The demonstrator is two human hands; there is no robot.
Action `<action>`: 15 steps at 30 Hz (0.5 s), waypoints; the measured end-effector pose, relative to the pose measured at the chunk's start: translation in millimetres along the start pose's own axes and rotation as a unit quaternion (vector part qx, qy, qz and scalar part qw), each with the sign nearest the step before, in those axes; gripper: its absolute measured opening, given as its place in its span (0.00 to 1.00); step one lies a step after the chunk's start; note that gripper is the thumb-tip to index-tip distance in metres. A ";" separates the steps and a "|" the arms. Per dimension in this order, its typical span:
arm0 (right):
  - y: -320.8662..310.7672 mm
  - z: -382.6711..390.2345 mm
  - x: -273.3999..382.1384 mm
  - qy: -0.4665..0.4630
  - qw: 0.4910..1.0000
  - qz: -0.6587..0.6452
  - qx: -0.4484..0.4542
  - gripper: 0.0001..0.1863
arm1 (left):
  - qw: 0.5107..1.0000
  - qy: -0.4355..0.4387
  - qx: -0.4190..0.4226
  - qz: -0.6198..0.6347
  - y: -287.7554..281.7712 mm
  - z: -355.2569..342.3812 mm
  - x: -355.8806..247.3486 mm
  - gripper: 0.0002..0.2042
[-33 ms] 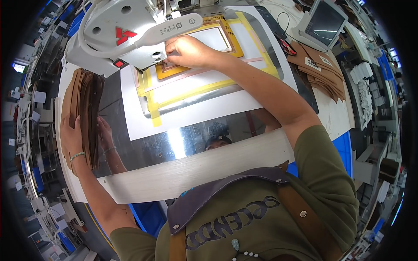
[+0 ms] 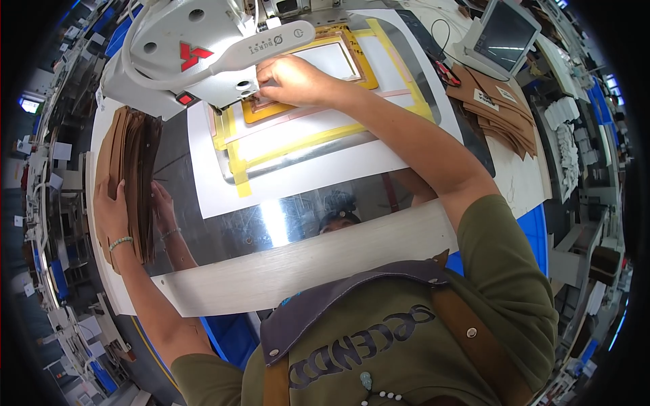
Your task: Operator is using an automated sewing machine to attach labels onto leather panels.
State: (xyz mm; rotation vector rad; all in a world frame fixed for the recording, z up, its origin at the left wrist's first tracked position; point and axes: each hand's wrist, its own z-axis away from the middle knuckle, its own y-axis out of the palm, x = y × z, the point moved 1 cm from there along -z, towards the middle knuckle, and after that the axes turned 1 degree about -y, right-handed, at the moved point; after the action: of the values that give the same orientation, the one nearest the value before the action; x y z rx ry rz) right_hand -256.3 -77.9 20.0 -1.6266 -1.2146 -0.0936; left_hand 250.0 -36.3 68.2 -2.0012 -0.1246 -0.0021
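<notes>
Under the white sewing machine head [image 2: 179,57], my right hand [image 2: 291,80] has its fingers curled down at the near left part of a yellow-orange template frame [image 2: 369,71]. Its fingertips are partly hidden, and I cannot make out what they pinch. The frame lies on a white sheet edged with yellow tape [image 2: 325,142]. At the left, my left hand [image 2: 112,210] grips the near part of a stack of flat brown pieces [image 2: 128,149] standing on edge, thumb apart from the fingers. The pieces look like leather or card.
A shiny metal plate [image 2: 271,227] reflects my arm, with a pale board [image 2: 318,257] along the near edge. At the right are more brown pieces [image 2: 497,108], red-handled snips [image 2: 447,73] and a control screen [image 2: 506,37]. A grey lamp arm [image 2: 264,46] hangs over my right hand.
</notes>
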 end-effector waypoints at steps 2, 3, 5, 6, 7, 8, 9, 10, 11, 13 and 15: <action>0.6 -0.3 -1.2 0.008 1.000 0.012 0.007 0.09 | 1.000 0.004 -0.022 -0.003 -0.6 0.3 -1.3 0.22; 1.0 -0.6 -1.3 -0.006 1.000 0.016 0.000 0.09 | 1.000 0.001 -0.008 0.001 0.1 0.3 -0.8 0.22; 6.4 -0.4 -0.3 0.005 1.000 0.026 -0.009 0.09 | 0.999 0.010 -0.030 -0.003 1.6 -0.4 0.5 0.21; 7.4 0.2 0.2 0.004 0.999 0.034 -0.027 0.09 | 1.000 0.007 -0.016 0.000 3.3 -1.5 1.2 0.21; 7.2 1.2 0.2 0.005 0.999 0.033 -0.025 0.09 | 1.000 0.009 -0.019 -0.006 4.6 -2.8 1.9 0.20; 6.8 2.9 1.0 0.002 0.998 0.061 -0.034 0.08 | 0.999 0.006 -0.031 -0.014 5.9 -3.2 2.9 0.19; 5.9 4.6 2.4 -0.008 0.995 0.088 -0.048 0.08 | 1.000 0.011 -0.021 -0.012 7.6 -3.1 4.0 0.19; 3.4 7.0 3.2 -0.003 0.995 0.089 -0.042 0.08 | 1.000 0.016 -0.023 -0.011 9.1 -3.0 5.1 0.19; -1.9 10.8 4.2 -0.001 0.995 0.087 -0.046 0.08 | 0.999 0.021 -0.041 -0.013 10.2 -2.4 6.5 0.18; -16.2 20.4 8.3 0.000 0.995 0.084 -0.050 0.09 | 0.999 0.021 -0.023 -0.032 14.1 -1.9 8.9 0.18; -38.4 33.9 15.1 -0.015 0.998 0.052 -0.030 0.09 | 0.998 0.023 -0.022 -0.052 17.9 -2.3 10.6 0.18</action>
State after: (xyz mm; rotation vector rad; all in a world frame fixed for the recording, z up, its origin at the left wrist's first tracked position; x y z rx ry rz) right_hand -293.5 -45.2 39.9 -1.7462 -1.1567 -0.0408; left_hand 262.3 -44.9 53.5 -2.0359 -0.2004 -0.1179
